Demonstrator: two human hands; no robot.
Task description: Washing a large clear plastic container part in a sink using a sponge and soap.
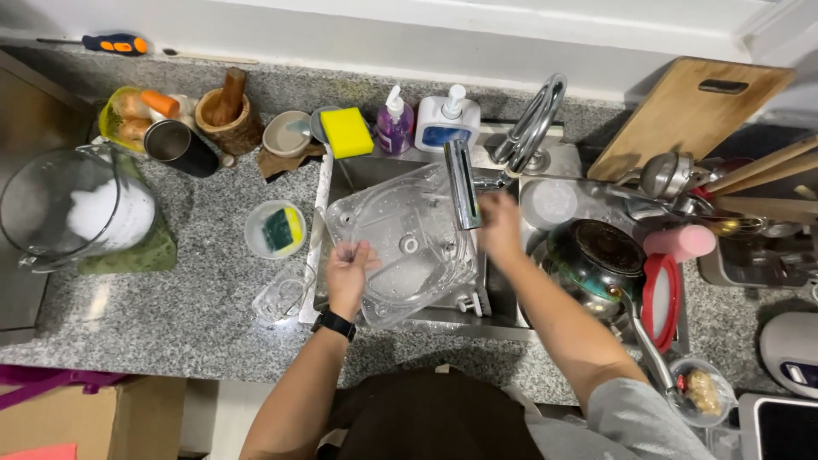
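Far left of the grip: clear glass jug (72, 209) with white foam inside, on a green cloth, well apart from the sink. Nearer: small white dish (274, 228) with a green-and-yellow sponge, and a clear glass (285, 294) just left of the wrist.

Left hand (348, 271), black watch at the wrist, closed on the near-left rim of the clear plastic tray (409, 243); fingers curled over the edge, thumb side hidden. Tray tilted over the left part of the steel sink (503, 298), wet, long axis running from the grip up and right toward the faucet (528, 132).

Yellow sponge (346, 131) and two pump bottles (426, 123) on the ledge beyond the tray.

Right hand (501, 228) at the tray's far-right edge, blurred, just under the spout; cannot tell whether clamped on the rim or only touching. Of the two, left hand the clearer hold, right nearer the spout.

Right of the grip: dark pot (595, 260) in the sink's right part, red-rimmed lid (660, 300) beside it, wooden cutting board (699, 115) leaning at the wall.
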